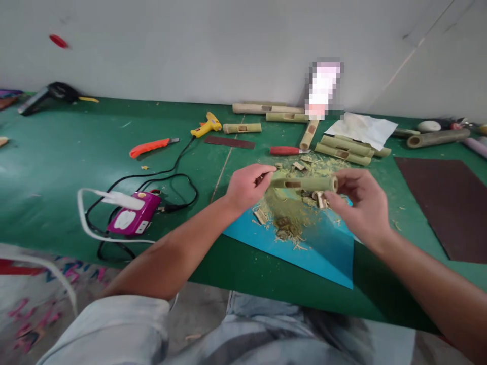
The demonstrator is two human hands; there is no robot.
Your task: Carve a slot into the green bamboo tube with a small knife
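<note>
A green bamboo tube (310, 183) with a rectangular slot lies level between my hands, above a blue sheet (323, 258). My left hand (251, 187) is closed around its left end. At the open right end, my right hand (359, 203) grips the rim between thumb and fingers. Beneath the tube, wood shavings (287, 228) and small chips cover part of the sheet. A red-handled knife (285, 150) rests just behind the shavings. More slotted bamboo pieces (342, 153) are stacked behind my right hand.
At the left are an orange cutter (150, 148), a yellow glue gun (206, 125) and a purple power strip (135, 215) with looping cables. A dark brown sheet (449, 203) lies at the right. White paper (361, 129) and a bright phone-like screen (324, 91) are at the back.
</note>
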